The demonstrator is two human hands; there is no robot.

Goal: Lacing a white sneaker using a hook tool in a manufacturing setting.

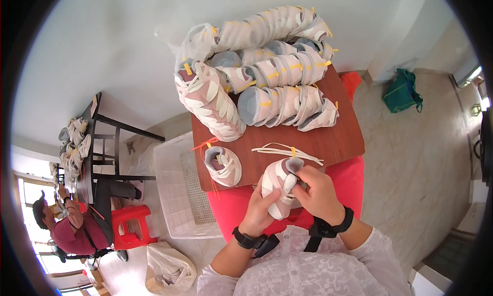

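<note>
A small white and pale pink shoe (280, 185) with a grey lining is held up at the table's near edge. My left hand (263, 206) is closed around its near left side. Thumb and fingers of my right hand (319, 191) pinch at the lacing area near its opening; whether a lace end is between them is too small to tell. Just beyond, white shoelaces (277, 151) lie on the brown table (354, 131). To the left stands a matching shoe (231, 167) with white laces and an orange-red cord (205, 143) beside it.
Rows of nested shoes (282, 65) fill the table's far side, one stack (210, 101) running toward me. Left are a white plastic crate (169, 193), a cloth sack (167, 268), and a seated person (82, 229) by a black table. A green bag (403, 90) lies on the floor at right.
</note>
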